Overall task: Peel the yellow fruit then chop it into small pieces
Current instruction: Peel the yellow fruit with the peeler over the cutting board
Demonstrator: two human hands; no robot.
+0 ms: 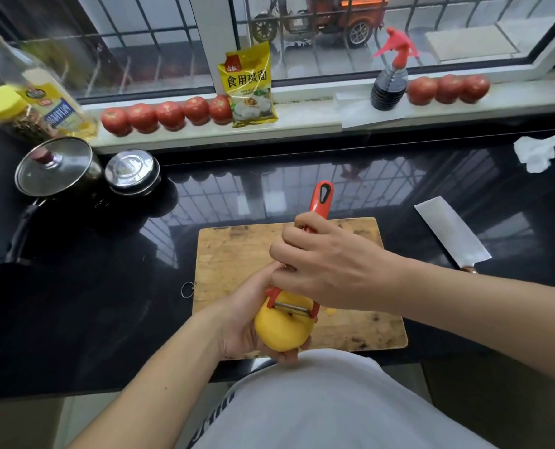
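Daylight falls through a barred window onto a white sill and a glossy black counter, which mirrors the bars, while a pale floor shows below the counter's front edge and a parked vehicle stands outside.

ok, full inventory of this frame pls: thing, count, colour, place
yellow fruit: 1, yellow, gripped above cutting board's near edge
peeler: 1, red, blade on fruit
cutting board: 1, wood, counter centre
cleaver: 1, steel, counter right of board
tomatoes: 8, red, windowsill, five left, three right
packet: 1, yellow, sill, against window
spray bottle: 1, red top, dark liquid, sill
oil bottle: 1, yellow label, far left
jar: 1, yellow lid, far left
pot: 1, glass lid, counter left
steel container: 1, silver, beside pot
tissue: 1, white, counter right
left hand: holds fruit
right hand: grips peeler
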